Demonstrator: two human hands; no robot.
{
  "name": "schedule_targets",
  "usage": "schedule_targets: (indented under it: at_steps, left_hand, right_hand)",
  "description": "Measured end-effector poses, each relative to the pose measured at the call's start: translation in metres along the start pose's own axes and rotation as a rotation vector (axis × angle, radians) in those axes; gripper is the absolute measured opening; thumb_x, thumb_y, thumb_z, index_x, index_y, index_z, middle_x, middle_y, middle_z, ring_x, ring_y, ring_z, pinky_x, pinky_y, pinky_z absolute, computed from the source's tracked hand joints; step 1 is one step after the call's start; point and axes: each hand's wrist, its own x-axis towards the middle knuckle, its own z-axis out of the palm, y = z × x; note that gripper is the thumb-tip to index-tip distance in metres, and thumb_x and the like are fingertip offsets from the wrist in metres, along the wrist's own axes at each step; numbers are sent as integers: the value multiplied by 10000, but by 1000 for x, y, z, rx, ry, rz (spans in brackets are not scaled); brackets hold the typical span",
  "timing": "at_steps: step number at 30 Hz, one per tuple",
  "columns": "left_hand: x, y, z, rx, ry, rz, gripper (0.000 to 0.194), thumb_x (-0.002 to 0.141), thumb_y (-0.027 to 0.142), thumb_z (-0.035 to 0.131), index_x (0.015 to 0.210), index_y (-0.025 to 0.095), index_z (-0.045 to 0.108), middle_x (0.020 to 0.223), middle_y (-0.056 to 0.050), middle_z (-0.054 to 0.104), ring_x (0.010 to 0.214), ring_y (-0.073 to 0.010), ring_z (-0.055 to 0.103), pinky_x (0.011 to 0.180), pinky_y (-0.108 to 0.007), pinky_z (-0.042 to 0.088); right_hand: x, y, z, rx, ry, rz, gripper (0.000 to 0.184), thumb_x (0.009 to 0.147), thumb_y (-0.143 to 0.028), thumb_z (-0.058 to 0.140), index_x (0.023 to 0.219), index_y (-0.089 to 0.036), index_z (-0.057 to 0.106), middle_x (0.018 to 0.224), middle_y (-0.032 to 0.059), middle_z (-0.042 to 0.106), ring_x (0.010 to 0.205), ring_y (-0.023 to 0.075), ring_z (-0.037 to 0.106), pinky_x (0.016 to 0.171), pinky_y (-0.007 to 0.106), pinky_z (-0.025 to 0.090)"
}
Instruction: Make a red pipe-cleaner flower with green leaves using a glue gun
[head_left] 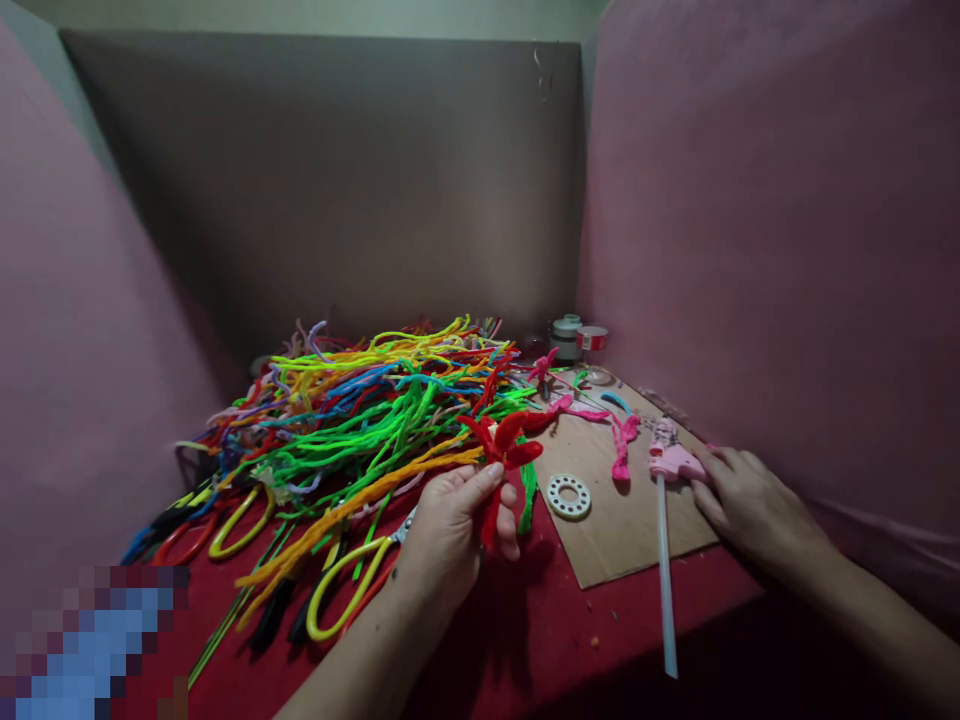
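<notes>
My left hand [469, 505] pinches a red pipe-cleaner flower [510, 445] between thumb and fingers, its petals pointing up and outward. On the right, my right hand [757, 500] is closed round the handle of a pink glue gun [675, 462]. A long whitish glue stick [666, 590] sticks out of the gun toward me. Under the gun lies a piece of cardboard [607, 540]. Pink pipe-cleaner pieces [622, 445] and a white ring with holes [569, 496] rest on the cardboard between my hands.
A large heap of coloured pipe cleaners [375, 410] covers the table's left side. Yellow-handled scissors [349, 590] lie beside my left forearm. A small jar [566, 338] and a tape roll [592, 340] stand at the back. Pink walls [772, 220] rise at both sides.
</notes>
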Motion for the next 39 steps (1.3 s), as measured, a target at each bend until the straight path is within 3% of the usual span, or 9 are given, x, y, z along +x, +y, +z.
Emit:
schedule_targets:
  at_steps: [4,7,9,11,12,16,24,30,39]
  left_hand:
    - [0,-1,-1,-17,23,23,270,809,302,536,617,114,571,388,11,524,295,-90,465,336,-187,361]
    - [1,-2,0,-22,33,25,260,797,298,550,614,114,568,392,5,535,288,-87,451,328,-189,363]
    - [1,-2,0,-12,30,27,266,803,298,541,614,112,566,392,0,539,288,-85,448,326,-185,360]
    - [2,-3,-1,-3,36,33,271,809,298,533,618,109,566,390,-1,538,288,-85,447,321,-182,356]
    - [3,-3,-1,-3,42,39,270,809,298,533,621,107,569,392,-1,539,287,-85,444,317,-183,356]
    - [4,-3,-2,-8,50,51,273,810,289,531,619,99,573,384,-4,537,288,-85,440,319,-185,369]
    - [4,-4,-4,-5,34,41,280,826,295,514,635,98,572,391,-11,548,294,-83,443,320,-180,373]
    - [4,-4,-3,2,20,54,270,829,288,511,641,102,565,392,-15,553,294,-82,447,323,-174,366]
    - [4,-5,-3,10,18,51,257,823,282,520,644,103,564,407,-10,552,303,-82,449,319,-178,375]
  right_hand:
    - [-4,1,-16,245,36,65,338,841,-312,368,1025,-124,579,989,207,599,958,345,557,794,444,453]
    - [-9,-11,-47,696,43,232,310,824,-371,446,1051,-219,593,1033,160,612,974,301,576,810,379,455]
    - [-11,-26,-68,1030,-99,419,273,799,-430,509,975,-271,645,861,120,642,815,263,616,666,325,482]
    - [-12,-44,-81,1356,-210,545,361,752,-549,510,830,-250,697,560,75,547,470,196,509,415,300,393]
    - [-12,-53,-84,1497,-277,573,384,712,-565,553,788,-221,707,530,61,522,429,167,458,406,291,378]
    - [-8,-83,-85,1814,-407,480,422,649,-546,638,805,-159,700,545,27,487,438,92,339,382,207,251]
    - [1,-101,-83,1860,-485,340,391,767,-505,558,825,-134,665,553,3,433,499,91,302,460,219,227]
    - [-2,-96,-72,1827,-466,369,385,771,-491,559,822,-123,659,551,15,457,500,112,353,466,239,302]
    - [-4,-96,-69,1885,-505,355,356,808,-458,533,851,-130,662,565,8,455,516,98,345,472,224,264]
